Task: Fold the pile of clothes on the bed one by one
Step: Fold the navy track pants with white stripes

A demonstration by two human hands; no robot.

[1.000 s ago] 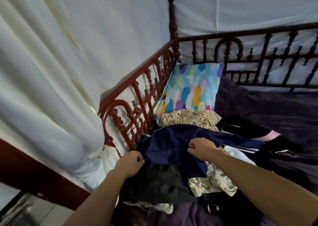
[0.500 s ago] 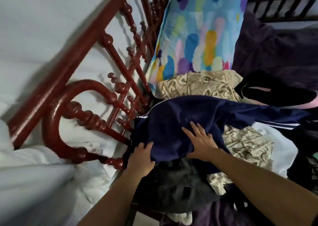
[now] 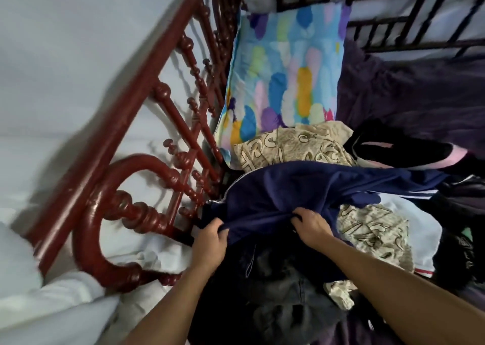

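At the far left, white drapery (image 3: 39, 305) bunches against the carved red bed rail (image 3: 147, 124), which runs from the near left towards the far corner. Just right of the rail, the left hand (image 3: 210, 242) has its fingers curled round the near-left edge of a navy garment (image 3: 301, 190). This garment lies on top of the pile of clothes (image 3: 372, 239) at the near end of the bed. The right hand (image 3: 312, 225), close beside the left, grips a bunched fold of the same navy cloth. A dark grey garment (image 3: 283, 292) lies under the navy one on the near side, between the forearms. Beyond the navy garment is a beige patterned piece (image 3: 288, 148), and farther still a bright multicoloured pillow (image 3: 286, 69) leans by the rail. To the right are a white garment (image 3: 422, 229) and a black one with pink trim (image 3: 393, 148) on the dark purple sheet (image 3: 420, 90).
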